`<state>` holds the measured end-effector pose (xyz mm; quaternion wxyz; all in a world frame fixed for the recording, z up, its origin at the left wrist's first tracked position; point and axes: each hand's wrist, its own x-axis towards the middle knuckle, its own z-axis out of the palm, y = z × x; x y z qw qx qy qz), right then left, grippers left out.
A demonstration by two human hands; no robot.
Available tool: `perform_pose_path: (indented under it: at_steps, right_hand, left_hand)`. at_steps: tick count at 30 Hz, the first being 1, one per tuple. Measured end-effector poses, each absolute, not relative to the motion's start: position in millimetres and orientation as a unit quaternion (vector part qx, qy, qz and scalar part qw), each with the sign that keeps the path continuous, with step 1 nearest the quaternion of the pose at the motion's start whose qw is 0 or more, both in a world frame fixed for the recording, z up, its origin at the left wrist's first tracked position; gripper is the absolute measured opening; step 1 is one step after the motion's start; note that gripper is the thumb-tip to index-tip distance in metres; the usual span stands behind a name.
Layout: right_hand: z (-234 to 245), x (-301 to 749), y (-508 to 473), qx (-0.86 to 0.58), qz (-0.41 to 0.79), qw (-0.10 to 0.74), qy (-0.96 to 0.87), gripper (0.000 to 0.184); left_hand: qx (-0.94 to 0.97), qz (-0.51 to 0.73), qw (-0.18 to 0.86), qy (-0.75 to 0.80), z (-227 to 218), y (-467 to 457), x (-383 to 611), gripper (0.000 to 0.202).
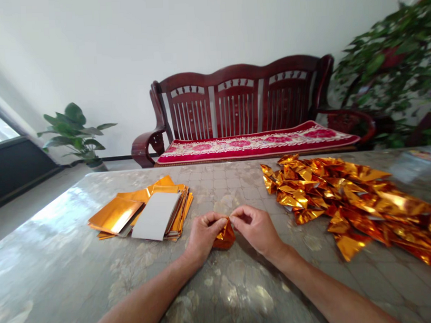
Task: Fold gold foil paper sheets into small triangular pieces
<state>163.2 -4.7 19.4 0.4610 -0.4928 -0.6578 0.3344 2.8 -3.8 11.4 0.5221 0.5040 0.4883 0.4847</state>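
Between my hands, over the middle of the table, is a partly folded piece of gold foil paper [225, 238]. My left hand [205, 233] pinches it near its top with thumb and fingers. Close beside, my right hand [256, 227] grips the upper right tip between thumb and forefinger. To the left lies a stack of flat gold foil sheets [117, 211], with one pale grey sheet [156, 215] face up on top. On the right spreads a large heap of folded gold foil pieces [320, 185], pointed and shiny.
The table [142, 288] has a glossy, patterned cover. Behind it stands a dark red wooden bench [234, 101] with a red floral cushion [257, 141]. A potted plant [76, 132] is at left, a leafy plant [397, 68] at right. Clear plastic [414, 166] lies at the right back.
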Motion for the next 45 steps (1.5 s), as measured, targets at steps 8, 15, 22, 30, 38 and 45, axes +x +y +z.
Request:
perform_pose_path:
  at_steps: [8,15,22,30,38,45]
  right_hand:
    - [23,164,-14,-0.498,0.09,0.415,-0.756,0.013]
    - [21,163,-15,-0.478,0.05,0.429,-0.765,0.014]
    - [20,162,-15,-0.46,0.035,0.444,-0.768,0.013]
    - [20,160,-16,-0.443,0.008,0.45,-0.775,0.016]
    - [22,160,-19,-0.421,0.025,0.444,-0.791,0.017]
    - [28,156,-24,-0.459,0.065,0.415,-0.783,0.008]
  left_hand:
    - [0.564,0.479,0.454,0.496,11,-5,0,0.019]
    - [0.621,0.471,0.373,0.504,12,-8,-2,0.019]
    - [0.629,0.473,0.348,0.51,14,-8,-1,0.019]
    - [0.63,0.476,0.346,0.507,13,-9,-1,0.018]
    - [0.624,0.483,0.324,0.522,12,-6,-3,0.017]
    - [0.64,0.489,0.272,0.527,15,-7,-2,0.015]
